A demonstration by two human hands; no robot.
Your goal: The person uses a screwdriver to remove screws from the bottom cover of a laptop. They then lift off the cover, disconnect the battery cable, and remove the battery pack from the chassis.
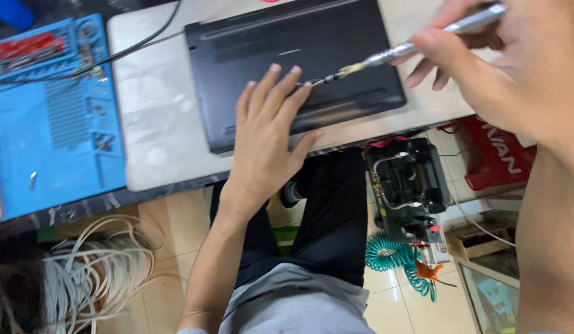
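At the left of the frame a blue rubber work mat [58,124] with small parts lies on the pale counter [157,124]. At centre, the left hand [268,136] rests flat, fingers spread, on the black upturned laptop [287,55]. From the upper right, the right hand [509,62] grips a slim silver metal screwdriver [410,49], its tip meeting the laptop beside the left fingertips.

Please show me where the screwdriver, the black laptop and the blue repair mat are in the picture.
screwdriver [398,51]: head view, on its silver shaft.
black laptop [336,43]: head view, on its bare bottom cover.
blue repair mat [27,154]: head view, on its flat part.
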